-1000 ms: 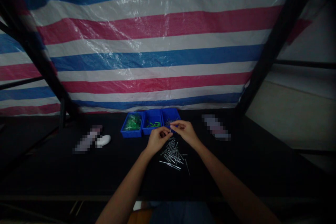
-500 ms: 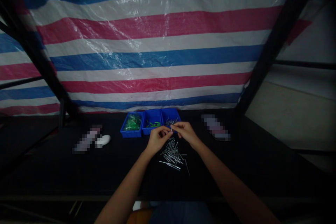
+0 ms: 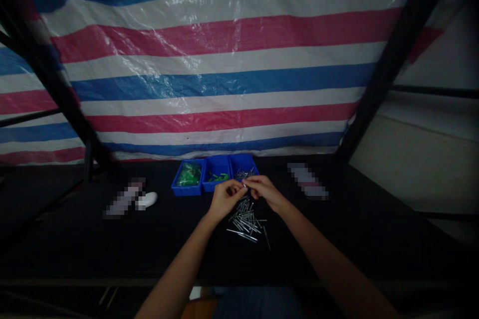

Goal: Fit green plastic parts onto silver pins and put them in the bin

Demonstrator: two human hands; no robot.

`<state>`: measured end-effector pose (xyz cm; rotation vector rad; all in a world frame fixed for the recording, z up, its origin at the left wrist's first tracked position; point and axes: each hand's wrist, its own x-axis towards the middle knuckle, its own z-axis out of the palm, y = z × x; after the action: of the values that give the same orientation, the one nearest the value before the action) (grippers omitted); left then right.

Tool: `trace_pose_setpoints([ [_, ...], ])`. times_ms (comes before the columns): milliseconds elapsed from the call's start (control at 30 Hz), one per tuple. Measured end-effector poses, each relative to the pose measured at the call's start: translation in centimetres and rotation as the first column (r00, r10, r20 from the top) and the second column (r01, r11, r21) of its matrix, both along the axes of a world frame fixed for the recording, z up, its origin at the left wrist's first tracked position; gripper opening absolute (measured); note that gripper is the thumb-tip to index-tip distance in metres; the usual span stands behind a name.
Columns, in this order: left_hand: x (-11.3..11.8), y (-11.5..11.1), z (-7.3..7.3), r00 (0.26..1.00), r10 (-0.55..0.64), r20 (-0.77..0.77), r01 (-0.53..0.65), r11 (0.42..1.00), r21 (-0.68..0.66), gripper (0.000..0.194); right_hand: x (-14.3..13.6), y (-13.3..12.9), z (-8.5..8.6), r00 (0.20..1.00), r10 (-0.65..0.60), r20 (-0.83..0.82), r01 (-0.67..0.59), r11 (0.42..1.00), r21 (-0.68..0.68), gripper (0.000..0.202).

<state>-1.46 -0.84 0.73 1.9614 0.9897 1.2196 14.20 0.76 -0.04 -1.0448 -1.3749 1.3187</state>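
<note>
My left hand and my right hand meet just in front of the blue bins, fingertips pinched together. Between them shows a small, shiny metal piece, mostly covered by the fingers; its exact kind is too small to tell. Below the hands a loose pile of thin silvery metal rods lies on the black table. The right blue bin holds small metal parts, partly hidden behind my right hand. Green pieces lie in the middle bin, and a bag of green parts fills the left one.
A white rounded object lies on the black table to the left, beside a blurred-out item. Another blurred-out item is on the right. Behind stands a striped plastic sheet between dark frame posts.
My right hand's fingers have shifted very slightly around the small metal piece. The left hand, the bins and the pile look the same.
</note>
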Motion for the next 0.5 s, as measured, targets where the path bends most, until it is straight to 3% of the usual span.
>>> trace_pose_setpoints([
  [133,0.0,-0.2,0.1,0.989,0.016,-0.147,-0.013,1.000,0.024,0.025,0.3,0.3,0.2,0.984,-0.169,-0.060,0.173,0.982,0.076,0.034],
  [300,0.0,-0.7,0.0,0.925,0.022,-0.380,0.022,0.993,0.112,0.017,1.4,0.9,0.1,0.907,-0.420,0.030,0.394,0.872,0.291,0.037],
  [400,-0.1,-0.8,0.1,0.901,0.057,-0.430,0.013,0.987,0.158,0.017,2.0,1.0,-0.1,0.823,-0.542,0.169,0.430,0.789,0.438,0.035],
  [500,-0.2,-0.7,0.1,0.880,0.087,-0.467,-0.008,0.986,0.169,0.018,2.2,0.9,-0.2,0.757,-0.604,0.249,0.432,0.749,0.503,0.034],
])
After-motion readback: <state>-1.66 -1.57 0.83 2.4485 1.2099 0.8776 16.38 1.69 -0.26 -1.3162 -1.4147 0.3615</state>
